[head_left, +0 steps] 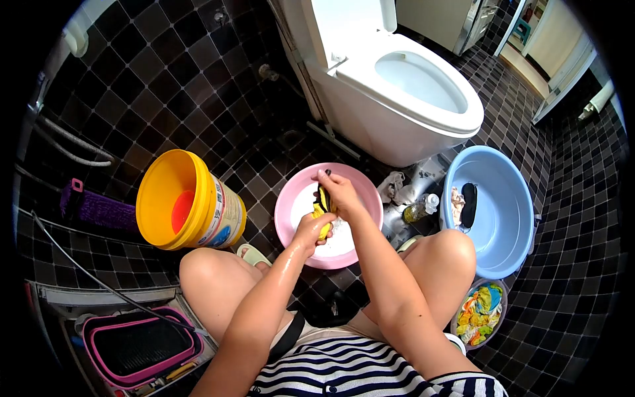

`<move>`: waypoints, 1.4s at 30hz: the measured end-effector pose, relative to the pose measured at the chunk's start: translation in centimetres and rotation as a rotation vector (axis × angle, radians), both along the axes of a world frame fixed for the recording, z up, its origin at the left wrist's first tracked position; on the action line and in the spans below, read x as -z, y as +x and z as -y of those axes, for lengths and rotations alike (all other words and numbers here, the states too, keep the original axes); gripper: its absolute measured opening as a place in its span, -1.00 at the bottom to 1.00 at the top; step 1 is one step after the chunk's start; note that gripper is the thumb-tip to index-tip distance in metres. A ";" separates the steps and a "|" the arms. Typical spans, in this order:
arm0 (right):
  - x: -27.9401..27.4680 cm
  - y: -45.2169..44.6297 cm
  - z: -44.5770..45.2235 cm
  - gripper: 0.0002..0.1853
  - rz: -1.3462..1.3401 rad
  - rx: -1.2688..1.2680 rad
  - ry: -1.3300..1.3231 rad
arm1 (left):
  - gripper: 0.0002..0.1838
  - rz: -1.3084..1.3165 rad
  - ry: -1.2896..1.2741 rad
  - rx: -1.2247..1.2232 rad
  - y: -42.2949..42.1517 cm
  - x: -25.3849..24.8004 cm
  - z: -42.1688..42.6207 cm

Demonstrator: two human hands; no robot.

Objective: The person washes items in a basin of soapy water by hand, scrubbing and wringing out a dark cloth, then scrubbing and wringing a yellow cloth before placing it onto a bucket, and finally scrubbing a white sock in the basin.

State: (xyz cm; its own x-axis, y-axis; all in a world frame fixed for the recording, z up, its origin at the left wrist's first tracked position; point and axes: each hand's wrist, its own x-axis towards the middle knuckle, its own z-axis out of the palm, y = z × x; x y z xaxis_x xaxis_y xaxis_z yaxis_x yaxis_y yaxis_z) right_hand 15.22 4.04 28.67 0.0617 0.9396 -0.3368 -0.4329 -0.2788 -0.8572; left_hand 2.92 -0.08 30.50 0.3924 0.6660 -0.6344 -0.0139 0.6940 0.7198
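A pink basin (pixel 286 231) with white, sudsy-looking water stands on the floor between my knees. Over it, both hands grip a wet yellow-and-black cloth (pixel 322 206), bunched and stretched between them. My left hand (pixel 309 230) is closed round the lower, yellow end, and its forearm glistens with water. Higher up, my right hand (pixel 340 194) is closed on the black-and-yellow upper part, fingers pointing away from me. Whether the cloth is a sock or something else, I cannot tell.
On the left stands a yellow bucket (pixel 228 212) with a red inside bottom. To the right are a bottle (pixel 418 209), a blue basin (pixel 499 231) holding a black item (pixel 468 205), and a tub of colourful cloths (pixel 481 311). A toilet (pixel 390 112) rises behind the pink basin.
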 end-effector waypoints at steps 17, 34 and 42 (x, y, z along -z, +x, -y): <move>-8.7 0.4 0.2 -0.66 -0.102 -0.167 0.327 | -0.71 0.890 -0.412 -0.004 -0.7 -5.9 -0.7; -1.7 -1.4 0.8 -0.53 0.098 0.016 -0.206 | -0.90 -0.180 0.116 0.198 0.5 0.0 0.9; 0.0 -2.4 1.1 -0.47 0.796 0.035 -0.116 | -0.52 -0.640 0.458 0.346 1.0 2.1 1.2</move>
